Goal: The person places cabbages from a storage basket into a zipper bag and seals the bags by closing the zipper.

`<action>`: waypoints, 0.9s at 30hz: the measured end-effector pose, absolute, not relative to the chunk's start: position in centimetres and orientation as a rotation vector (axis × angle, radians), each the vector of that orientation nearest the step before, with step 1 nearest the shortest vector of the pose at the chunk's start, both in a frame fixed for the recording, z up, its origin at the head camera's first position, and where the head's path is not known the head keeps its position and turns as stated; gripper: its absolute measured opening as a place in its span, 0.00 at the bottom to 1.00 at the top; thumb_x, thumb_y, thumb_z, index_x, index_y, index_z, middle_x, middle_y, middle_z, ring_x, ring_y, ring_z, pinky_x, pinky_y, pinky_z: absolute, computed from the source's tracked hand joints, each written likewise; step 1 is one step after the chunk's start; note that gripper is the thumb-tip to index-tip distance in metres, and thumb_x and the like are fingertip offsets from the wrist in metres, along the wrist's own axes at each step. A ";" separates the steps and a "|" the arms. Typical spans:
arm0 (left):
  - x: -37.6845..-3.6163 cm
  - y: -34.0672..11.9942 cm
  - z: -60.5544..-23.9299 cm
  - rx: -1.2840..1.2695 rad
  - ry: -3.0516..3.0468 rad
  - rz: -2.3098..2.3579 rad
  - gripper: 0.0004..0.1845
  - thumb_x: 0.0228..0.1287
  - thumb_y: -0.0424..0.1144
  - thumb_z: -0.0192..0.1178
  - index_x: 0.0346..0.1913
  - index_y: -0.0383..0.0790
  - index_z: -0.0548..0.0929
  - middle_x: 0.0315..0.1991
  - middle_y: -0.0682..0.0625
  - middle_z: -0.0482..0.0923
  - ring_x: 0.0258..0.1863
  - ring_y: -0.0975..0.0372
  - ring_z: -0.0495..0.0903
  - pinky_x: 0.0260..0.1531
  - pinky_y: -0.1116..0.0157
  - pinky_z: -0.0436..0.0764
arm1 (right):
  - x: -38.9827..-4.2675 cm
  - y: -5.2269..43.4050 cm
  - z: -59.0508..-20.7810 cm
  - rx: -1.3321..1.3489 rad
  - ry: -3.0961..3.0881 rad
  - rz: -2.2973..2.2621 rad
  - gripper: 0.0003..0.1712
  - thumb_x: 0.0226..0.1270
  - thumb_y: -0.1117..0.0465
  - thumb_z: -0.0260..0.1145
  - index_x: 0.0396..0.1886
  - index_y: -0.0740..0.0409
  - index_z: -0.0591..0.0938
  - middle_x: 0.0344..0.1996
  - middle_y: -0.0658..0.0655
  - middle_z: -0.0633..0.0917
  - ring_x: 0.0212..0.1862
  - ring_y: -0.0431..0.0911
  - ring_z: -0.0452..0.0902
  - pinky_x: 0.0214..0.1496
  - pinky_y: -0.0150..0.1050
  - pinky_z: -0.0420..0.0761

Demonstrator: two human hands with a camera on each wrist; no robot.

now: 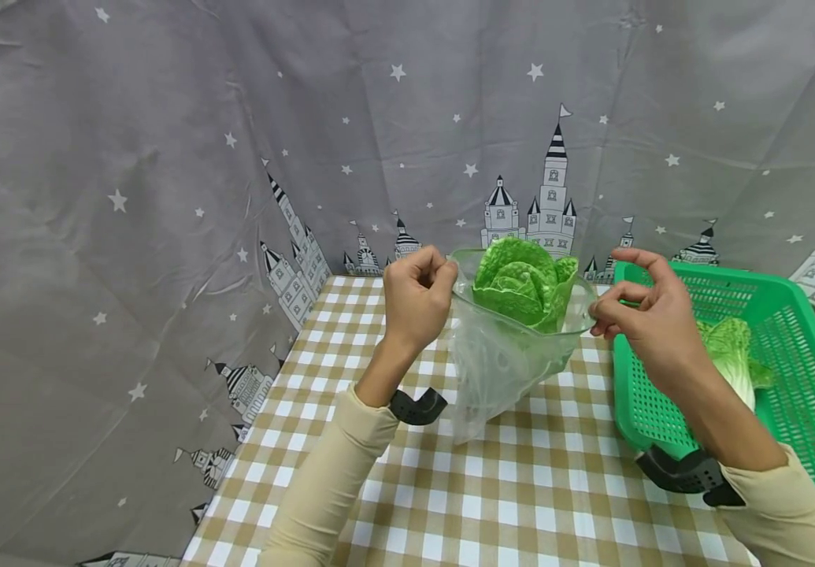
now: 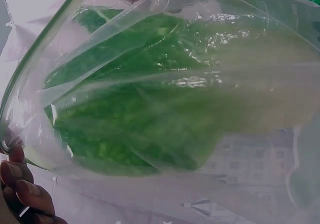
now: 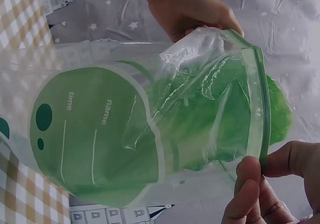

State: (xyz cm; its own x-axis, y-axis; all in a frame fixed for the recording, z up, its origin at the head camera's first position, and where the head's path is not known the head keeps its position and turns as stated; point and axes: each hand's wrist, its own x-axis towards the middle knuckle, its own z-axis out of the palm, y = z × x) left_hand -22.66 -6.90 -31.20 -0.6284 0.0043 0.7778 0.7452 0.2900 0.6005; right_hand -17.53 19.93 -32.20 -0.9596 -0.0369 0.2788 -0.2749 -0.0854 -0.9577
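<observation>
A clear zip bag (image 1: 492,366) with a green zip edge hangs between both hands above the table, its mouth spread wide. Inside stands a green leafy cabbage (image 1: 520,283), its top leaves poking out past the rim. My left hand (image 1: 417,299) pinches the left corner of the bag's mouth. At the right corner, my right hand (image 1: 644,315) pinches the zip edge between thumb and finger. In the right wrist view, the bag (image 3: 95,134) shows a green printed patch with the words "name" and "time". Through the plastic, the left wrist view shows the cabbage (image 2: 135,98) lying lengthwise.
A green plastic basket (image 1: 804,354) stands at the right of the table, with another leafy cabbage (image 1: 729,354) in it. A brown and white checked cloth (image 1: 407,504) covers the table. Behind hangs a grey curtain (image 1: 166,197) printed with stars and castles.
</observation>
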 end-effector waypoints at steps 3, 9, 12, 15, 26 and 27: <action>-22.7 -6.9 -30.9 -0.675 -1.882 -1.376 0.15 0.55 0.30 0.55 0.14 0.41 0.67 0.10 0.54 0.59 0.11 0.63 0.58 0.14 0.68 0.56 | -17.6 20.0 -31.9 0.369 -1.992 2.167 0.34 0.59 0.81 0.56 0.63 0.54 0.64 0.23 0.56 0.83 0.20 0.48 0.79 0.24 0.35 0.77; -22.8 -6.8 -30.5 -0.671 -1.892 -1.357 0.15 0.53 0.30 0.55 0.13 0.42 0.66 0.10 0.54 0.58 0.12 0.63 0.58 0.15 0.68 0.57 | -17.8 20.3 -31.3 0.392 -1.981 2.134 0.34 0.59 0.81 0.57 0.63 0.54 0.65 0.23 0.56 0.82 0.20 0.48 0.79 0.24 0.34 0.77; -22.8 -6.7 -30.3 -0.672 -1.894 -1.361 0.15 0.53 0.30 0.55 0.13 0.42 0.66 0.10 0.54 0.58 0.12 0.63 0.58 0.14 0.68 0.57 | -17.8 20.5 -31.2 0.392 -1.976 2.141 0.34 0.59 0.81 0.58 0.63 0.55 0.66 0.23 0.56 0.83 0.20 0.47 0.79 0.24 0.34 0.78; -22.8 -6.7 -30.0 -0.672 -1.886 -1.367 0.14 0.53 0.29 0.55 0.13 0.41 0.66 0.10 0.54 0.59 0.11 0.63 0.58 0.14 0.68 0.57 | -17.8 20.7 -31.0 0.402 -1.961 2.157 0.33 0.60 0.81 0.58 0.62 0.55 0.66 0.23 0.56 0.83 0.20 0.47 0.79 0.25 0.34 0.79; -22.3 -6.5 -27.7 -0.718 -1.824 -1.349 0.13 0.51 0.29 0.53 0.13 0.41 0.66 0.10 0.54 0.58 0.11 0.63 0.57 0.13 0.68 0.55 | -17.5 21.5 -28.7 0.530 -1.807 2.201 0.31 0.60 0.84 0.53 0.61 0.60 0.70 0.22 0.59 0.82 0.20 0.49 0.78 0.28 0.34 0.79; -22.3 -6.4 -27.5 -0.724 -1.821 -1.347 0.13 0.51 0.29 0.53 0.13 0.41 0.66 0.10 0.54 0.58 0.11 0.64 0.56 0.13 0.68 0.54 | -17.4 21.5 -28.5 0.541 -1.787 2.211 0.30 0.60 0.84 0.53 0.60 0.60 0.70 0.22 0.59 0.82 0.20 0.49 0.78 0.27 0.34 0.79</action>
State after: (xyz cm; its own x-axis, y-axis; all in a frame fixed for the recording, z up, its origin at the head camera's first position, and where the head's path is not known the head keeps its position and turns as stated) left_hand -22.32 -6.41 -27.51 -0.5626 0.0097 0.8267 0.7934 0.2875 0.5365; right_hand -17.44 21.55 -28.51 -0.9008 -0.0402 0.4323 -0.4142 -0.2186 -0.8835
